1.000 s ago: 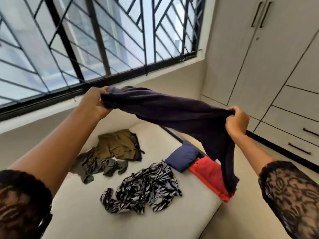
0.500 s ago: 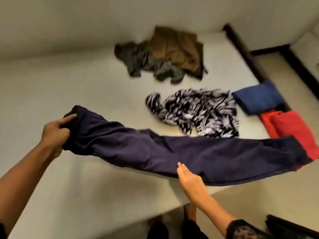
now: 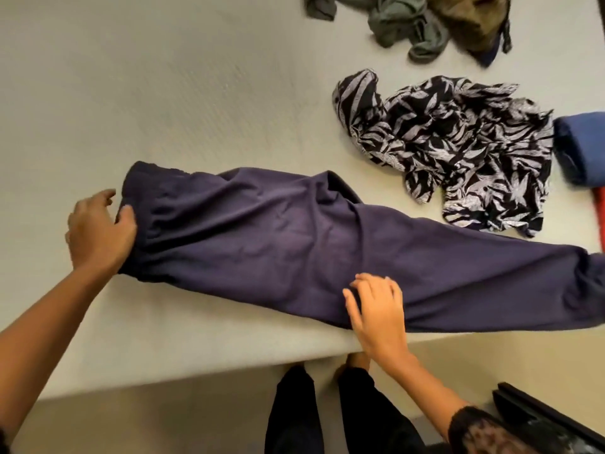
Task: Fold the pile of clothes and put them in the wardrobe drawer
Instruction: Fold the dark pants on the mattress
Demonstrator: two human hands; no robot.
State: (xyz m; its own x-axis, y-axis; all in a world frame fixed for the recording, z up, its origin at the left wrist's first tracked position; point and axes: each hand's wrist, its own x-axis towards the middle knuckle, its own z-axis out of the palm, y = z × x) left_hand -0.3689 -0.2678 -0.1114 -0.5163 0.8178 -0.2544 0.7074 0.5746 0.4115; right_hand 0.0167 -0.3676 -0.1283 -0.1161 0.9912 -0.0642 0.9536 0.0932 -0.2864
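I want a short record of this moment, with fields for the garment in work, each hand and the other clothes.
garment: navy trousers, lying across the mattress near its front edge
left hand: rests on the waistband end, thumb on cloth
right hand: fingers straight, pressing the leg
unfolded: leaf-print garment, grey garment, brown garment
folded: blue piece, red piece
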